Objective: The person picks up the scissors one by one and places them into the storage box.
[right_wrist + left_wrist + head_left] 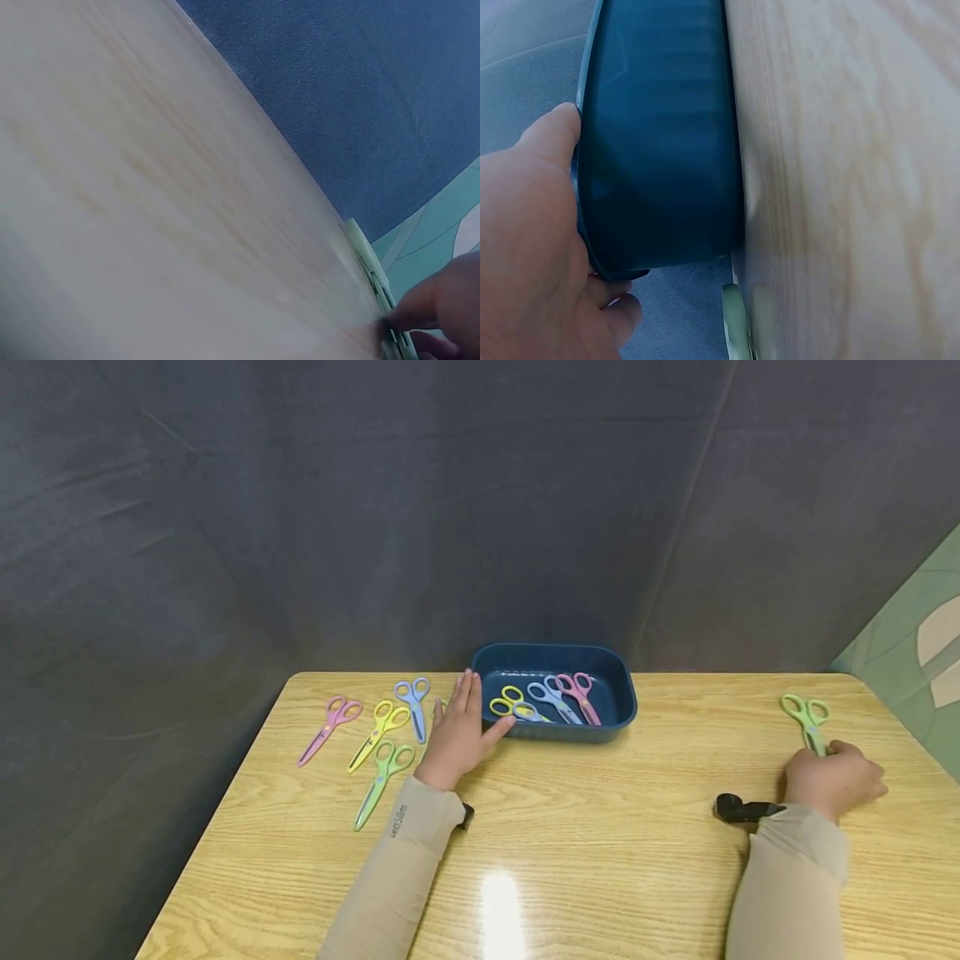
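Observation:
My left hand (459, 735) lies against the left end of a dark blue plastic tray (611, 728), its fingers fairly straight along that end and the thumb on the near rim. In the left wrist view the thumb touches the tray's rim (583, 90). Far to the right, my right hand (832, 781) pinches green scissors (808, 714) by the blade end, handles pointing away; the fingertips are mostly hidden in the head view. Inside the tray lie yellow scissors (502, 706), blue scissors (551, 695) and pink scissors (579, 693), with another blue handle (527, 712) among them.
Left of the tray lie pink scissors (330, 729), yellow scissors (380, 733), blue scissors (413, 706) and green scissors (382, 781). Another green pair is mostly hidden behind my left hand. A dark cloth (450, 510) hangs behind the wooden table (600, 843).

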{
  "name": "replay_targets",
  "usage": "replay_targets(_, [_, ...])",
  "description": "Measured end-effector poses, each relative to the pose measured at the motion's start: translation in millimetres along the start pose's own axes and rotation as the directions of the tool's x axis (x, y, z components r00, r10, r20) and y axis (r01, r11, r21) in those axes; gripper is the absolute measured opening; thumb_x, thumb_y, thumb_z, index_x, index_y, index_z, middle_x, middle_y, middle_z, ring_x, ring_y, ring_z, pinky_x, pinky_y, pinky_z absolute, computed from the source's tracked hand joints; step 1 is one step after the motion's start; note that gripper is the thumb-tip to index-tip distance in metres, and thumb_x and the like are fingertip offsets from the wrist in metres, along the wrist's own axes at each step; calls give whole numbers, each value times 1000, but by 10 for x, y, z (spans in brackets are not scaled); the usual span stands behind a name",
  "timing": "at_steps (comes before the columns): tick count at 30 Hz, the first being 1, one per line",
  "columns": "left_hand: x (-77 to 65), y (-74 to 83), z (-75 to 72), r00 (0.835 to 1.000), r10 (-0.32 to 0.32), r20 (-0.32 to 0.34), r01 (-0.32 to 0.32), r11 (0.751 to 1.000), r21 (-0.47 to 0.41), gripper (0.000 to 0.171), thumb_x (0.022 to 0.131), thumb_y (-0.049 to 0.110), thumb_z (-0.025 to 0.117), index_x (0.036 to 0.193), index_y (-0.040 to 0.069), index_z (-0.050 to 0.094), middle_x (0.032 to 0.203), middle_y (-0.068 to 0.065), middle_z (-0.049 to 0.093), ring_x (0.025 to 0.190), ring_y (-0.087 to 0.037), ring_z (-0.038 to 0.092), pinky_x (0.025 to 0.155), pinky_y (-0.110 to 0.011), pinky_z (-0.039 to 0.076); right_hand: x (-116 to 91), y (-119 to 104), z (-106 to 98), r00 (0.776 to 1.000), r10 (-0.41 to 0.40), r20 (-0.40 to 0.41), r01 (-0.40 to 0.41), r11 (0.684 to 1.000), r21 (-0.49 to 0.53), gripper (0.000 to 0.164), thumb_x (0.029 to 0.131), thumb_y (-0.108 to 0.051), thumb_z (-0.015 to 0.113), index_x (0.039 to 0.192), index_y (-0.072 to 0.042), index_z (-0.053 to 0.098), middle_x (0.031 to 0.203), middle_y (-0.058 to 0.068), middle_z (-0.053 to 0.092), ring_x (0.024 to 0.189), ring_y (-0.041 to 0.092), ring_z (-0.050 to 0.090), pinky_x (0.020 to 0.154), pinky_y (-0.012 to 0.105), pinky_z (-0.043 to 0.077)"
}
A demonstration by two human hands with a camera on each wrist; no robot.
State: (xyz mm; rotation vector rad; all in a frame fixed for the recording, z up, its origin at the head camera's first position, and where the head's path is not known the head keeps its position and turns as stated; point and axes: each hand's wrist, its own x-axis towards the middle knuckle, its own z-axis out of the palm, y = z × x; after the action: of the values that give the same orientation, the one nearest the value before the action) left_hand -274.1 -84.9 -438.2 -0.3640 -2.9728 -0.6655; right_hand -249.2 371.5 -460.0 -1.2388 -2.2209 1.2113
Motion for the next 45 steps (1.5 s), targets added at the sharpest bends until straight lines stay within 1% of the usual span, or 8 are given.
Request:
replay_targets(8, [3,-5,-18,1000,-4,6,4,1000,-4,94,101,63,46,162,2,11,169,-15,5,156,-30,7,119,-64,11,-10,-24,-18,998,-49,-29,48,999,-18,52,93,-7,41,143,7,52,108,32,41,134,50,30,107,57,26])
replay_targets(17, [10,-11,-14,1000,-6,8,6,1000,2,94,101,64,45,162,2,10,170,-15,5,156,-29,7,119,-64,11,7,-23,-1,995,-83,-49,81,996,-47,53,92,-4,40,141,8,53,125,36,49,130,54,34,109,58,22])
replay_targets(21, [6,-11,-11,1000,-7,8,7,1000,-5,94,101,63,46,162,2,11,170,-15,6,156,-29,6,120,-63,10,28,-14,16,996,-77,-48,74,996,-49,53,90,-2,41,141,5,55,117,34,49,130,52,34,109,58,23])
replay_targets(28, [-7,-8,-18,1000,0,0,0,1000,-1,93,101,63,46,162,1,12,169,-17,7,156,-31,8,119,-64,11,16,-8,48,996,-50,-71,52,998,26,53,87,0,44,137,3,61,105,17,43,135,45,33,111,53,26])
replay_targets(33, [-10,1,-25,1000,1,3,-1,1000,-1,93,101,63,46,162,1,11,169,-17,7,156,-31,8,119,-64,12,22,6,47,996,-62,-65,67,995,76,49,88,2,46,133,4,64,84,-1,51,128,41,45,113,47,32])
replay_targets(37, [-11,4,-26,1000,-2,11,2,1000,-2,93,101,63,46,162,2,10,169,-16,6,156,-30,7,119,-64,11,24,13,32,997,-66,-44,69,995,77,47,87,2,48,130,4,66,69,-19,44,117,37,52,104,40,41])
replay_targets(42, [-13,8,-17,1000,1,9,-1,1000,-4,93,101,63,46,162,1,11,169,-16,6,156,-30,7,119,-64,11,15,7,15,997,-73,-37,75,995,63,44,87,0,51,127,3,69,67,-21,43,96,30,55,76,24,39])
replay_targets(45, [-12,9,-14,1000,2,4,-2,1000,-4,93,101,62,47,161,1,12,169,-16,6,156,-30,7,119,-65,12,-3,1,1,997,-71,-27,73,993,94,43,87,-1,53,126,3,69,65,-23,43,84,18,51,74,19,36])
